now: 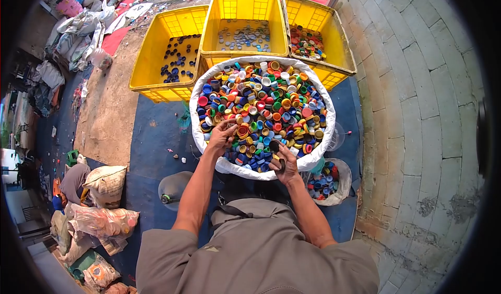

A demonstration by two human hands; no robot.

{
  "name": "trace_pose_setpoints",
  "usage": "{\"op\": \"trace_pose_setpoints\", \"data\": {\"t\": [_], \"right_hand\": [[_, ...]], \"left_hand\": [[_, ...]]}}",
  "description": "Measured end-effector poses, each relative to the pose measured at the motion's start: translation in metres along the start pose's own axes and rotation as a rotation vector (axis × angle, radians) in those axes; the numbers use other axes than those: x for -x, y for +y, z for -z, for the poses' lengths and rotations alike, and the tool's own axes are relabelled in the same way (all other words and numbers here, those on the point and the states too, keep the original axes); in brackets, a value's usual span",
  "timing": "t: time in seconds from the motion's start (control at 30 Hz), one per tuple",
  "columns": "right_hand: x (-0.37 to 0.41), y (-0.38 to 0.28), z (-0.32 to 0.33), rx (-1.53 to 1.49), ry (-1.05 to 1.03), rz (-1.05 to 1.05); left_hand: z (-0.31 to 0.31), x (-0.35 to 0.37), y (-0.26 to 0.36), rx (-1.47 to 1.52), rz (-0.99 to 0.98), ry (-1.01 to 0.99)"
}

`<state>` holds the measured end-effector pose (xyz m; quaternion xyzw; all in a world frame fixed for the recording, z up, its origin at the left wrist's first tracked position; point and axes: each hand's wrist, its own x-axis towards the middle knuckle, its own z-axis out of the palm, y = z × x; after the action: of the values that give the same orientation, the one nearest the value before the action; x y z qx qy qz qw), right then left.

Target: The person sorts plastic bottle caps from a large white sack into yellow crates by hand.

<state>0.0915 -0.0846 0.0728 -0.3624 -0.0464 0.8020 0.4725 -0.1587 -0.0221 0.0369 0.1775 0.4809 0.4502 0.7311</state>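
Note:
A large white sack [329, 111] full of mixed coloured bottle caps [261, 103] stands in front of me. My left hand [223, 136] is over the left part of the heap, its fingers bent and apart, touching or just above the caps. I see nothing clearly held in it. Near the front rim, my right hand [285, 166] is closed on black bottle caps [274, 146], one at the fingertips and another dark one against the fingers.
Behind the sack stand three yellow crates: the left crate [143, 59] holds dark blue caps, the middle crate [245, 9] pale ones, the right crate [334, 38] mostly red and orange ones. A smaller sack [342, 187] of caps sits right, by a block wall [417, 111]. Stuffed bags [104, 221] lie left.

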Motion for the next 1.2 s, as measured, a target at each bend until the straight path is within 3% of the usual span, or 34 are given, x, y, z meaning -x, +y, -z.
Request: {"op": "trace_pose_setpoints", "data": {"t": [0.1, 0.3, 0.53, 0.77, 0.8, 0.9, 0.93, 1.0, 1.03, 1.07, 1.1, 1.2], "right_hand": [[0.001, -0.002, 0.006, -0.09, -0.007, 0.018], [0.004, -0.01, 0.015, -0.261, -0.106, 0.035], [0.004, -0.016, 0.032, -0.237, 0.106, 0.094], [-0.015, -0.037, 0.062, -0.324, 0.252, 0.162], [-0.024, -0.045, 0.067, -0.322, 0.237, 0.17], [-0.058, -0.106, 0.04, -0.41, 0.25, 0.261], [-0.091, -0.134, 0.052, -0.407, 0.007, 0.324], [-0.103, -0.205, -0.002, -0.438, -0.164, 0.423], [-0.099, -0.236, -0.027, -0.477, -0.309, 0.429], [-0.091, -0.255, -0.054, -0.49, -0.271, 0.506], [-0.089, -0.271, -0.062, -0.461, -0.278, 0.529], [-0.066, -0.281, -0.077, -0.332, -0.002, 0.649]], "left_hand": [[-0.011, 0.003, 0.001, 0.104, -0.048, -0.002], [-0.038, 0.003, -0.01, 0.384, 0.043, -0.106], [-0.078, -0.006, -0.05, 0.568, 0.193, -0.071], [-0.121, -0.043, -0.073, 0.527, 0.347, -0.035], [-0.128, -0.055, -0.072, 0.498, 0.328, -0.113], [-0.184, -0.098, -0.032, 0.497, 0.284, -0.186], [-0.203, -0.122, -0.014, 0.553, 0.262, -0.27], [-0.257, -0.142, 0.046, 0.585, 0.052, -0.347], [-0.281, -0.139, 0.079, 0.64, 0.098, -0.366], [-0.306, -0.118, 0.111, 0.659, 0.057, -0.255], [-0.304, -0.129, 0.121, 0.722, -0.02, -0.405], [-0.281, -0.118, 0.128, 0.568, -0.126, -0.429]]}}
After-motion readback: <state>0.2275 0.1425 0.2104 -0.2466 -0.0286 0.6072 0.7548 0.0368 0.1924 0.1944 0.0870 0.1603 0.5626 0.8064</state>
